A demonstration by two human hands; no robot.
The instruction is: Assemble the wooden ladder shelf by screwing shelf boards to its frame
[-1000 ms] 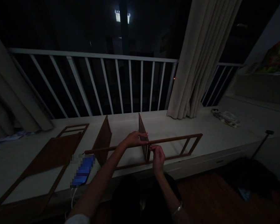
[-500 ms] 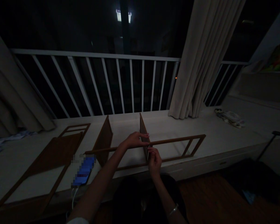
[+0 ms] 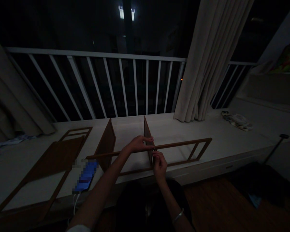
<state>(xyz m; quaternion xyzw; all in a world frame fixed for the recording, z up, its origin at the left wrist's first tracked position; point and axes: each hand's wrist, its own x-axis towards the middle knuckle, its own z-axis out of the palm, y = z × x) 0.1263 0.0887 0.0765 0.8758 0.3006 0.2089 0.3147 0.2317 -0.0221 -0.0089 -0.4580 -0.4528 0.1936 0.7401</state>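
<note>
A brown wooden shelf frame (image 3: 178, 145) lies on its side on the white ledge, with two upright boards joined to its rails. My left hand (image 3: 138, 144) grips it where the front rail meets the right-hand shelf board (image 3: 148, 130); its thumb lies along the rail and its fingers reach to the board. Just below that joint, my right hand (image 3: 160, 163) is closed in a pinch close to the rail. A thin pale glint shows by its fingertips, too small and dark to name.
On the left lies a second wooden frame with a panel (image 3: 55, 158). A phone (image 3: 85, 175) with a blue screen and white cable (image 3: 75, 203) rests near the ledge's front edge. White railing (image 3: 120, 55) and curtains (image 3: 193, 64) stand behind; crumpled cloth (image 3: 236, 120) lies right.
The view has shifted very slightly. Both hands stay at the same joint, and the right fingers have barely moved.
</note>
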